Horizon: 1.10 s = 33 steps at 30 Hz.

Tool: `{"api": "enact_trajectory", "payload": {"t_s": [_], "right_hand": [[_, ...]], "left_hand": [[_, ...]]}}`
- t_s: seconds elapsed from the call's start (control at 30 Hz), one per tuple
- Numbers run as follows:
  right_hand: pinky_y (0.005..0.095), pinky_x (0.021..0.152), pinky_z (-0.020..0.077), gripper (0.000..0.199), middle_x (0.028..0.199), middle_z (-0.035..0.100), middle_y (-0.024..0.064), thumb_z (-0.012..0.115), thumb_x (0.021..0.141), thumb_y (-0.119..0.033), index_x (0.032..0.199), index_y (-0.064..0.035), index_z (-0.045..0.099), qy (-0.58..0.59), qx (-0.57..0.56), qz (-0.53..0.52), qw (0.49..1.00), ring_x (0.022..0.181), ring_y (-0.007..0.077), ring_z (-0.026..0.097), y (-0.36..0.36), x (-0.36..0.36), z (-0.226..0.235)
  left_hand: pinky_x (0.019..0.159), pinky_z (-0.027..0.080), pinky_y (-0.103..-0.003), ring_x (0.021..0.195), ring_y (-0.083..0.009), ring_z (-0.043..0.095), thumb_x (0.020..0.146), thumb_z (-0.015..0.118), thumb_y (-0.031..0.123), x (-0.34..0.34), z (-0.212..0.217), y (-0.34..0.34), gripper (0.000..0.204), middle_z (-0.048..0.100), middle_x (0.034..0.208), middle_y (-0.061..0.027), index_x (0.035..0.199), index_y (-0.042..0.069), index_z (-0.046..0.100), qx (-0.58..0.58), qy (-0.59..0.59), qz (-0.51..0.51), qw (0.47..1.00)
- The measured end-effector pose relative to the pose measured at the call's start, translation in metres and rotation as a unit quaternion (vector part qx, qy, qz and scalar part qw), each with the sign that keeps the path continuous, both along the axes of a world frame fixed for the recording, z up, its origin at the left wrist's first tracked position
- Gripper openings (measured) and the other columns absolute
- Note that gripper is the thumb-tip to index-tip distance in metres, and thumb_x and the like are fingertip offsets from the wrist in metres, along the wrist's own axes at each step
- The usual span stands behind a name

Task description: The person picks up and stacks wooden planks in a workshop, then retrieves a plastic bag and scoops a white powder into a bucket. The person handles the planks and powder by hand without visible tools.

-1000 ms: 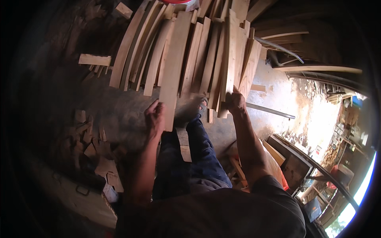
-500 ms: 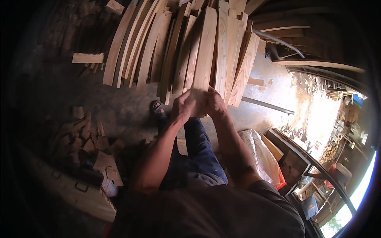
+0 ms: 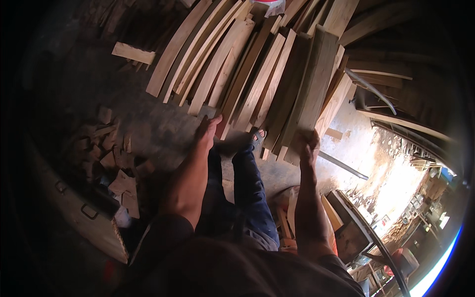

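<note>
In front of me lies a wide row of long, pale wooden boards (image 3: pixel 223 64), their near ends pointing toward me. My right hand (image 3: pixel 309 147) grips the near end of a broad wooden board (image 3: pixel 316 81) on the right side of the row; part of its fingers is hidden by the wood. My left hand (image 3: pixel 210 127) is farther left, at the near ends of the middle boards, with its fingers stretched out and nothing visibly held. Whether it touches a board end cannot be made out.
Wood offcuts (image 3: pixel 111 148) are heaped on the dim floor to the left, beside a pale panel with dark handles (image 3: pixel 89 212). A metal bar (image 3: pixel 343 165) juts out at right. Dark-framed panels (image 3: pixel 349 225) lean near my right arm. My sandalled foot (image 3: pixel 258 137) is by the board ends.
My hands were together on one board's end; now they are wide apart. My left hand has moved left, and the right has gone right with its board. The view has shifted too.
</note>
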State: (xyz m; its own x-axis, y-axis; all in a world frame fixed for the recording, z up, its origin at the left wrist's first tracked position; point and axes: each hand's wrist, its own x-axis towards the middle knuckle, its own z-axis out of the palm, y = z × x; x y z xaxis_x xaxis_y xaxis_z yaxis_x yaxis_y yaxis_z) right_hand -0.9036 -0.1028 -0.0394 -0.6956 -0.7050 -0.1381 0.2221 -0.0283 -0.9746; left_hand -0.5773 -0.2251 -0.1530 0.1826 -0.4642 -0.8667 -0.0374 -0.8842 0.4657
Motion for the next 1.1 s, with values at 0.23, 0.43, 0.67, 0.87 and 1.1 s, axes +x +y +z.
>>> {"api": "enact_trajectory", "payload": {"t_s": [0.23, 0.43, 0.67, 0.87, 1.1], "right_hand": [[0.054, 0.108, 0.0341, 0.107, 0.145, 0.035, 0.026, 0.082, 0.066, -0.029, 0.154, -0.0064, 0.024, 0.344, 0.454, 0.103, 0.815, 0.129, 0.0438, 0.037, -0.028, 0.011, -0.006], [0.0484, 0.104, 0.0397, 0.085, 0.141, 0.039, 0.0216, 0.074, 0.083, -0.017, 0.154, -0.0117, 0.028, 0.318, 0.314, 0.123, 0.886, 0.126, 0.0391, 0.043, 0.006, -0.034, -0.056], [0.0318, 0.073, 0.0562, 0.087, 0.123, 0.055, 0.0138, 0.065, 0.078, 0.008, 0.154, -0.0066, 0.025, 0.222, 0.298, 0.102, 0.923, 0.101, 0.0223, 0.062, -0.004, -0.031, -0.061], [0.0291, 0.069, 0.0498, 0.077, 0.104, 0.058, 0.008, 0.069, 0.082, -0.008, 0.149, -0.0055, 0.03, 0.118, 0.263, 0.129, 0.949, 0.086, 0.0157, 0.058, -0.04, 0.045, -0.008], [0.0296, 0.072, 0.0479, 0.064, 0.097, 0.051, 0.0036, 0.066, 0.091, -0.019, 0.144, -0.0048, 0.034, 0.064, 0.325, 0.121, 0.936, 0.084, 0.0136, 0.052, -0.035, 0.065, 0.006]], "left_hand": [[0.06, 0.047, -0.031, 0.064, -0.0144, 0.056, 0.08, 0.079, 0.032, -0.072, 0.11, -0.004, 0.034, 0.065, 0.078, -0.0021, 0.099, 0.005, 0.07, -0.051, 0.078, -0.167, 0.982], [0.088, 0.054, -0.048, 0.099, -0.045, 0.067, 0.081, 0.068, 0.042, -0.186, 0.187, 0.02, 0.059, 0.065, 0.106, -0.0326, 0.113, -0.006, 0.054, -0.172, -0.042, -0.272, 0.946], [0.067, 0.055, -0.051, 0.073, -0.0452, 0.065, 0.081, 0.068, 0.032, -0.14, 0.154, 0.008, 0.044, 0.064, 0.085, -0.0304, 0.09, -0.008, 0.053, -0.235, -0.08, -0.426, 0.87], [0.096, 0.049, -0.05, 0.111, -0.0446, 0.06, 0.081, 0.072, 0.039, -0.094, 0.168, -0.024, 0.069, 0.06, 0.115, -0.0341, 0.125, -0.009, 0.051, -0.32, -0.18, -0.394, 0.843], [0.114, 0.034, -0.046, 0.137, -0.0402, 0.04, 0.077, 0.08, 0.035, 0.06, 0.101, -0.123, 0.088, 0.039, 0.148, -0.0297, 0.146, -0.003, 0.039, -0.354, -0.502, -0.168, 0.771]]}}
